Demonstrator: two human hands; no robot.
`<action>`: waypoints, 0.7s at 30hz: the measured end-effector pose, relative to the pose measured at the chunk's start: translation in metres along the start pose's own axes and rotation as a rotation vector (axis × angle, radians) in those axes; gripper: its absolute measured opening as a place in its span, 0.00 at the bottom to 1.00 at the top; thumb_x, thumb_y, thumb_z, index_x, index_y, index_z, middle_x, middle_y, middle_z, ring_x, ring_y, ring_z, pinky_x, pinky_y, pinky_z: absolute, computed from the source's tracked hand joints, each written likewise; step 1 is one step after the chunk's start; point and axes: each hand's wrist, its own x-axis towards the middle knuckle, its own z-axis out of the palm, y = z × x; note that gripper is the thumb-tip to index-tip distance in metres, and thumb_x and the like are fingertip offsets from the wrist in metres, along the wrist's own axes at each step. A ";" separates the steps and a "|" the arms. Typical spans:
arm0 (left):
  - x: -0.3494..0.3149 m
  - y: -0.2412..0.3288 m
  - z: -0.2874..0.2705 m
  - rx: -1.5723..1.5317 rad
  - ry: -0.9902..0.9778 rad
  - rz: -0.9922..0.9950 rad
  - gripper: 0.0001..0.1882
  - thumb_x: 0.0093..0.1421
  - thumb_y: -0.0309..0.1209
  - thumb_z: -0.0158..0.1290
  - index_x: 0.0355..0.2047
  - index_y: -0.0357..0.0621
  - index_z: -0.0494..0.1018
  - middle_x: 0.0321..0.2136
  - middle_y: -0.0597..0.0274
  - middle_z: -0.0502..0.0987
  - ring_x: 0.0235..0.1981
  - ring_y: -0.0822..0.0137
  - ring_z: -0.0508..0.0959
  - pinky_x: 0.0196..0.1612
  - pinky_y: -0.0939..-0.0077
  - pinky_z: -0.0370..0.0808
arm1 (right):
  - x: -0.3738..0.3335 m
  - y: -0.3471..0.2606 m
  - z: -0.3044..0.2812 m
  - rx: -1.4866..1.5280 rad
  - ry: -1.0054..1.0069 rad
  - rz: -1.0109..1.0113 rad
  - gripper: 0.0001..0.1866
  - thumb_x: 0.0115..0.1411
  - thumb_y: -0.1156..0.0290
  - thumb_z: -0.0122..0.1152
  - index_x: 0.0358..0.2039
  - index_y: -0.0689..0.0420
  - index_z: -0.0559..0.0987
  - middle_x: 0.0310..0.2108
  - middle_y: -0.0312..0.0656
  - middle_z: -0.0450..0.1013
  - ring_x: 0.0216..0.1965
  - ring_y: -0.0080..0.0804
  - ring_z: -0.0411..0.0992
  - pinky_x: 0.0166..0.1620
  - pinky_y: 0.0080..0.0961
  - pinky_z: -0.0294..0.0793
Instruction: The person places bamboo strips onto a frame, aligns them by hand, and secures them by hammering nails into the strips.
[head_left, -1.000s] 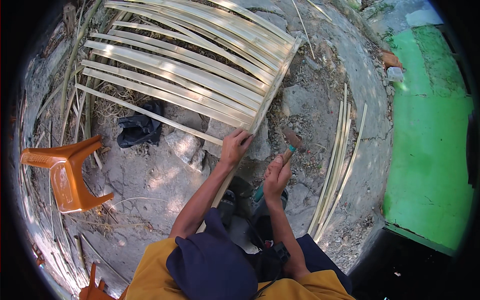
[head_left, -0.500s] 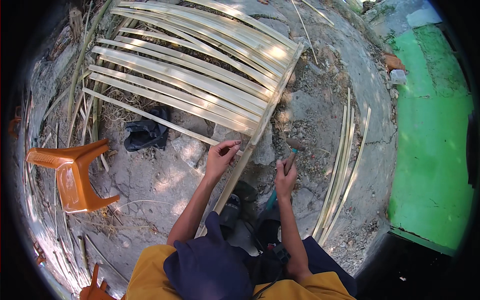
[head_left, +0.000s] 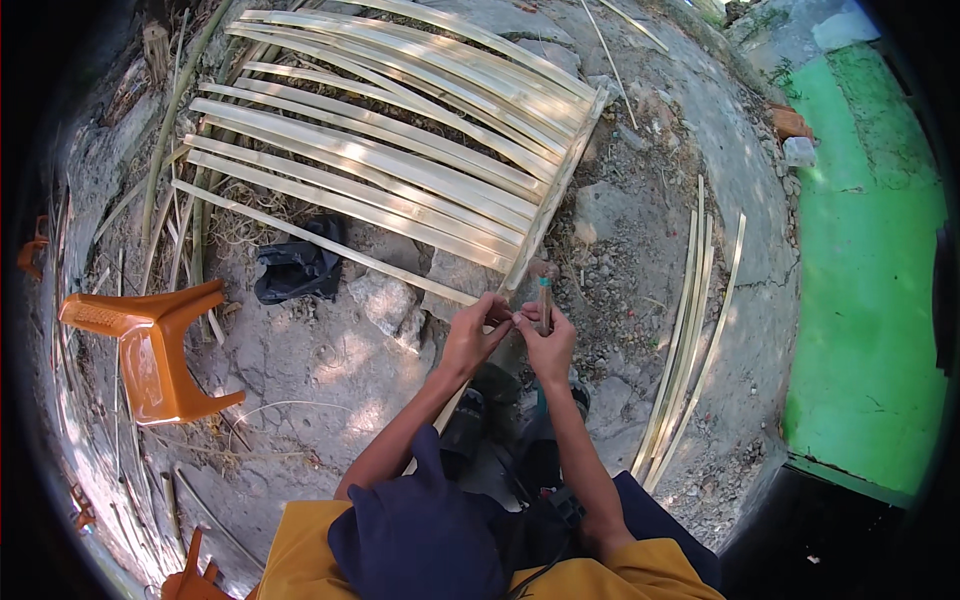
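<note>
My left hand (head_left: pixel 474 337) is closed in a pinch just above the near end of a long bamboo rail (head_left: pixel 545 222); whatever its fingertips hold is too small to make out. Against those fingertips rest the fingers of my right hand (head_left: pixel 548 348). The right hand is wrapped round a hammer (head_left: pixel 545 298), whose head points away from me. Several pale bamboo slats (head_left: pixel 400 185) lie side by side across the ground, their right ends meeting the rail. The nearest, a narrow slat (head_left: pixel 330 243), ends beside my left hand.
An orange plastic chair (head_left: pixel 160 350) lies tipped over at left, near a black plastic bag (head_left: pixel 298 270). Rocks (head_left: pixel 385 303) sit under the nearest slat. Loose bamboo strips (head_left: pixel 680 350) lie at right, before a green wall (head_left: pixel 860 300).
My right hand has moved left and up with the hammer, meeting my left hand. My left hand has shifted slightly right and nearer to me, along the rail.
</note>
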 end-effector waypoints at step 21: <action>-0.013 -0.036 0.022 0.325 0.099 0.129 0.05 0.65 0.27 0.57 0.36 0.39 0.74 0.34 0.54 0.73 0.39 0.50 0.73 0.44 0.54 0.67 | 0.053 0.018 0.025 -0.282 0.173 -0.298 0.12 0.58 0.71 0.74 0.33 0.60 0.76 0.29 0.46 0.83 0.31 0.49 0.83 0.35 0.40 0.78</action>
